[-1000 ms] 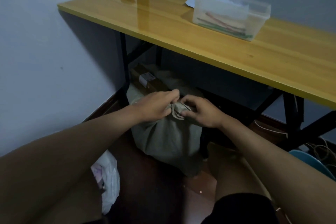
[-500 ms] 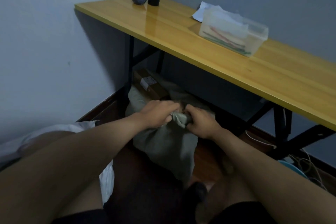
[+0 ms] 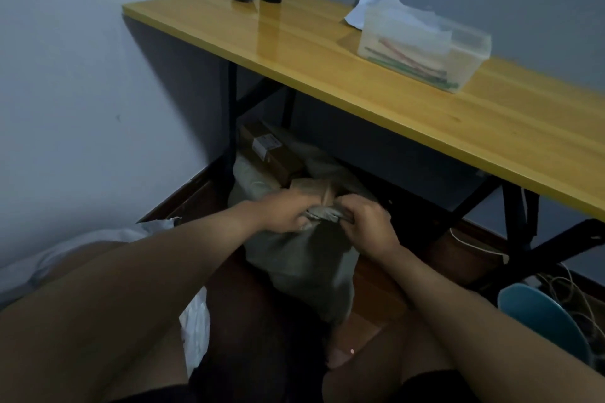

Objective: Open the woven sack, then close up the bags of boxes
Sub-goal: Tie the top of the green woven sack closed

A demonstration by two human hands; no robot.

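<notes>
The woven sack (image 3: pixel 304 258) stood on the floor under the table (image 3: pixel 327 52), a cardboard box (image 3: pixel 271 154) behind it.

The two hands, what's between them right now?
In the head view, the bunched mouth of the woven sack lies between the left hand and the right hand.

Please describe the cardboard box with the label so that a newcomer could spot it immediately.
Start at the long yellow wooden table against the grey wall and look beneath its left end, beside the black metal leg. There a brown cardboard box lies tilted behind the grey-green woven sack. Its small white printed label sets it apart.
</notes>
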